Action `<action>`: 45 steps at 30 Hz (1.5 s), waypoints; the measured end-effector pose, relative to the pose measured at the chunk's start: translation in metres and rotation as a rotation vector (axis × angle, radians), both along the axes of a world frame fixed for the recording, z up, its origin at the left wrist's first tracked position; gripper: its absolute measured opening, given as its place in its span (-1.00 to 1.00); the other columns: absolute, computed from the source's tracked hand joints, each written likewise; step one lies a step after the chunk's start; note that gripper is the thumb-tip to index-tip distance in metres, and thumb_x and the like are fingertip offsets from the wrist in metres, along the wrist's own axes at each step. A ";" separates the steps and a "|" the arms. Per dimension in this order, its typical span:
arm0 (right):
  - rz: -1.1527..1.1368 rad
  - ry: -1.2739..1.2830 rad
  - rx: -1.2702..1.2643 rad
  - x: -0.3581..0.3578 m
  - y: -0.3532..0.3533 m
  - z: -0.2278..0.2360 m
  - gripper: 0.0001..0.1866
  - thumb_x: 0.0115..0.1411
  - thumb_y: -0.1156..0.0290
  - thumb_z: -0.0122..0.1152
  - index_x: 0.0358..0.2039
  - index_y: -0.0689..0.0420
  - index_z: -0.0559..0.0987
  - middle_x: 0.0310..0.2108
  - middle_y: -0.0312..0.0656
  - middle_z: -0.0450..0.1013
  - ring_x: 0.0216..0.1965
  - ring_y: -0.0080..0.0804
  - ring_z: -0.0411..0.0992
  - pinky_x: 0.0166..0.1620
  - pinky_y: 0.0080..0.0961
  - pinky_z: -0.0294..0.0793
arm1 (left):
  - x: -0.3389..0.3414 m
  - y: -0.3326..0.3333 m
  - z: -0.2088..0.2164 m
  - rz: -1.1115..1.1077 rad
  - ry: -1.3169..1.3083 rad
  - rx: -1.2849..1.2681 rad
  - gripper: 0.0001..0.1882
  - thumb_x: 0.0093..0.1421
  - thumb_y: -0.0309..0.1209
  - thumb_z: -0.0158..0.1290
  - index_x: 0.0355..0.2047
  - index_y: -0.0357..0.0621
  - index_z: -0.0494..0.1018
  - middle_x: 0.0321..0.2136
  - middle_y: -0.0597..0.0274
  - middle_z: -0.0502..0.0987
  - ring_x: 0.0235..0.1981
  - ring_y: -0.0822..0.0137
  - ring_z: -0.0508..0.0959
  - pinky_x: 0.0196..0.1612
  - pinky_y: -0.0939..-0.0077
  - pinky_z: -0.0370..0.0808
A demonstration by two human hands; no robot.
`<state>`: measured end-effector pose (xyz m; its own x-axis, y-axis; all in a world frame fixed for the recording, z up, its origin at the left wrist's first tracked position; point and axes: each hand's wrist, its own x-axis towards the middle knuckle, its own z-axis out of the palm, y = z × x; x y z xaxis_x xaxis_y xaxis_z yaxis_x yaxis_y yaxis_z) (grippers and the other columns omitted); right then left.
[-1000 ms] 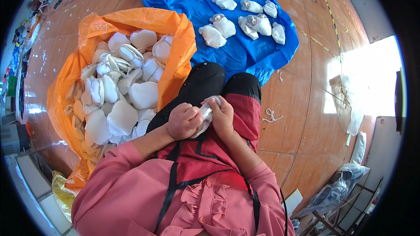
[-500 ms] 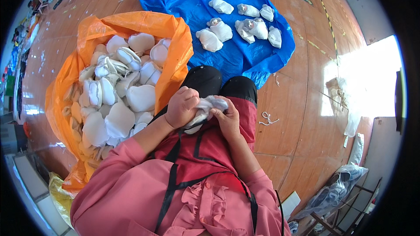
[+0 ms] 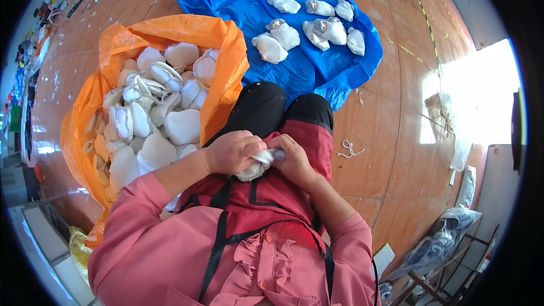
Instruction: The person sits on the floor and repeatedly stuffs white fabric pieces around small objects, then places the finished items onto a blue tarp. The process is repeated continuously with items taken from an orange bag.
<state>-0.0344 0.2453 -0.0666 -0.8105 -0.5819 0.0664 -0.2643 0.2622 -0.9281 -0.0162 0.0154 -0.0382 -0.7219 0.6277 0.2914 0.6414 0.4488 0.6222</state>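
Glossy orange-brown floor (image 3: pixel 391 136). One open orange woven-plastic bag (image 3: pixel 170 25), loose white cupped pads (image 3: pixel 184 126) heaped inside its rim, overlapping, uncountable: likely the remainder. One crumpled blue plastic sheet (image 3: pixel 226 0), nine white wrapped bundles (image 3: pixel 270 49) spread from far edge to right edge: apparently done. Left hand (image 3: pixel 232 154), right hand (image 3: pixel 293 161): fingers clamped on one soft white twisted bundle (image 3: pixel 250 172) above red-clad lap (image 3: pixel 317 144); looks unfinished.
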 end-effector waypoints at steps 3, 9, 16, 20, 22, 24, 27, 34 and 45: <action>-0.076 0.104 -0.143 0.022 0.001 -0.017 -0.61 -0.14 0.68 0.44 -0.28 0.16 0.50 -0.22 -0.11 0.49 -0.16 -0.17 0.51 -0.09 -0.41 0.51 | -0.009 -0.009 0.004 -0.130 -0.253 -0.042 -0.59 -0.04 -0.42 0.26 -0.15 -0.10 0.43 -0.21 0.12 0.53 -0.17 0.04 0.54 -0.09 0.22 0.47; -0.083 0.204 -0.242 0.025 0.002 -0.010 -0.59 -0.14 0.71 0.41 -0.26 0.14 0.48 -0.18 -0.09 0.48 -0.15 -0.14 0.51 -0.13 -0.39 0.55 | -0.048 -0.012 0.016 -0.401 -0.496 -0.104 -0.52 -0.04 -0.34 0.31 -0.10 -0.09 0.40 -0.12 0.11 0.45 -0.10 0.05 0.50 -0.03 0.24 0.42; -0.180 0.250 -0.255 0.023 0.008 -0.018 -0.61 -0.10 0.74 0.37 -0.26 0.14 0.49 -0.17 -0.10 0.49 -0.14 -0.20 0.52 -0.12 -0.42 0.54 | -0.044 0.001 0.012 -0.337 -0.594 -0.067 -0.50 0.00 -0.43 0.30 -0.05 -0.04 0.38 -0.16 0.14 0.49 -0.09 0.04 0.55 -0.03 0.28 0.47; -0.184 0.217 -0.243 0.023 0.008 -0.018 -0.59 -0.14 0.77 0.34 -0.26 0.14 0.48 -0.17 -0.10 0.48 -0.13 -0.16 0.50 -0.09 -0.41 0.52 | -0.043 0.006 0.013 -0.279 -0.557 -0.038 -0.51 0.00 -0.47 0.27 -0.03 -0.01 0.39 -0.22 0.12 0.55 -0.16 0.00 0.59 -0.08 0.25 0.51; -0.185 0.207 -0.243 0.023 0.009 -0.020 -0.55 -0.18 0.78 0.33 -0.25 0.13 0.48 -0.16 -0.10 0.47 -0.12 -0.13 0.49 -0.08 -0.38 0.52 | -0.050 0.011 0.012 -0.317 -0.620 -0.054 -0.54 0.01 -0.47 0.25 -0.05 -0.01 0.41 -0.22 0.11 0.56 -0.17 -0.01 0.59 -0.10 0.23 0.51; -0.217 0.200 -0.228 0.022 0.008 -0.024 -0.56 -0.18 0.79 0.32 -0.26 0.14 0.47 -0.17 -0.10 0.47 -0.12 -0.13 0.49 -0.08 -0.37 0.51 | -0.053 0.014 0.010 -0.335 -0.588 -0.069 -0.58 0.03 -0.46 0.23 -0.06 0.00 0.43 -0.23 0.11 0.57 -0.19 -0.01 0.60 -0.13 0.22 0.52; -0.283 0.193 -0.203 0.022 0.007 -0.026 -0.56 -0.18 0.80 0.32 -0.27 0.14 0.47 -0.19 -0.11 0.48 -0.11 -0.14 0.49 -0.07 -0.37 0.52 | -0.052 0.017 -0.001 -0.288 -0.407 -0.072 -0.65 0.05 -0.43 0.20 -0.11 0.00 0.46 -0.30 0.12 0.57 -0.26 -0.01 0.61 -0.22 0.21 0.53; -0.207 0.081 -0.294 0.018 0.010 -0.020 -0.58 -0.14 0.81 0.32 -0.27 0.15 0.46 -0.15 -0.14 0.50 -0.07 -0.19 0.50 -0.02 -0.39 0.51 | -0.020 0.019 0.002 -0.139 0.027 -0.031 -0.78 0.01 -0.44 0.18 -0.31 -0.01 0.42 -0.55 0.16 0.42 -0.58 0.07 0.52 -0.58 0.21 0.41; 0.164 -0.486 -0.294 0.008 0.045 0.019 -0.66 0.09 0.44 0.44 -0.14 0.15 0.52 0.13 -0.11 0.39 0.20 -0.28 0.32 0.24 -0.34 0.30 | 0.007 0.016 0.009 -0.163 0.372 -0.047 -0.78 0.06 -0.34 0.14 -0.28 0.02 0.38 -0.52 0.18 0.44 -0.63 0.24 0.49 -0.64 0.38 0.41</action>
